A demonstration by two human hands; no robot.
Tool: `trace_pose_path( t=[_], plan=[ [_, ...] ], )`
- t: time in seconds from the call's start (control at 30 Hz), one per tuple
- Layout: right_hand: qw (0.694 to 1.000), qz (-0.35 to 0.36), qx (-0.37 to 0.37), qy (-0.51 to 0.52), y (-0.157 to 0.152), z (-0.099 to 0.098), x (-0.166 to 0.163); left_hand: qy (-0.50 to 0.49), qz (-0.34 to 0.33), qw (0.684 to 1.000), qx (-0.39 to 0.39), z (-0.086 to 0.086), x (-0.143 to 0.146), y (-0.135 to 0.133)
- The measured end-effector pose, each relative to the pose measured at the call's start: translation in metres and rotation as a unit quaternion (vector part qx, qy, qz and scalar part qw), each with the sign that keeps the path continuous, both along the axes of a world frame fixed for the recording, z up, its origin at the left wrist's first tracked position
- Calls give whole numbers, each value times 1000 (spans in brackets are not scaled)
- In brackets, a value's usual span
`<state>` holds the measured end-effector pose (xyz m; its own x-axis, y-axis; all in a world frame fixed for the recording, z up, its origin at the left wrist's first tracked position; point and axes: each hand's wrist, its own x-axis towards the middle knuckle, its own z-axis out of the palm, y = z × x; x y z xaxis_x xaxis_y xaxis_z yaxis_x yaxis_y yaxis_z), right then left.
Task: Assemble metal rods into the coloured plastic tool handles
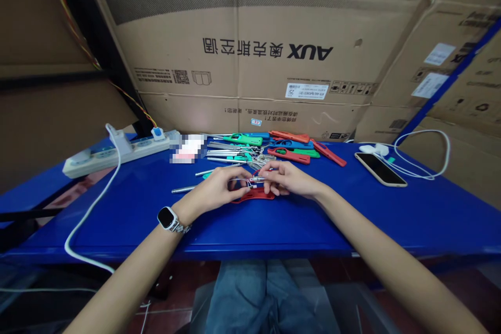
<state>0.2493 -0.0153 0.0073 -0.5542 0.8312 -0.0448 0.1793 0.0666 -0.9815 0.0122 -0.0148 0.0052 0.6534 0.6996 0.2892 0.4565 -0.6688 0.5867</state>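
Observation:
My left hand (219, 188), with a watch on its wrist, is closed with thumb and fingers pinched on thin wires (249, 183). Facing it, my right hand (291, 180) has its fingers curled around a small metallic piece (257, 179) at the other end of the wires. Under both hands lies a red lighter casing (256, 194), partly covered by the fingers. A metal lighter tube (183, 189) sticks out to the left of my left hand. Just beyond the hands is a pile of metal tubes (227, 153) with green parts.
Red, blue and green lighter handles (291, 155) lie behind my right hand. At the right are a phone (380, 169) and a white cable (446, 151). A power strip (136, 147) sits at the left. Cardboard (250, 26) walls the back of the blue table (313, 227).

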Motion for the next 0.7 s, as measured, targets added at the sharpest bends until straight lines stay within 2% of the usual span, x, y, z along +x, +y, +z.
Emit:
trace_pose_path(
  t=[0.13, 0.27, 0.47, 0.7],
  plan=[
    [1000, -2, 20, -16, 1, -4, -1, 7, -8, 1000, -14, -3, -1, 1],
    [994, -19, 95, -48, -5, -8, -4, 32, 1, 999, 22, -5, -3, 1],
    [982, -30, 180, -54, -16, -9, -8, 9, -4, 998, 63, -2, 2, 0],
    [980, -35, 187, -50, -16, -9, -9, -45, -10, 998, -35, 0, 4, 3]
  ],
)
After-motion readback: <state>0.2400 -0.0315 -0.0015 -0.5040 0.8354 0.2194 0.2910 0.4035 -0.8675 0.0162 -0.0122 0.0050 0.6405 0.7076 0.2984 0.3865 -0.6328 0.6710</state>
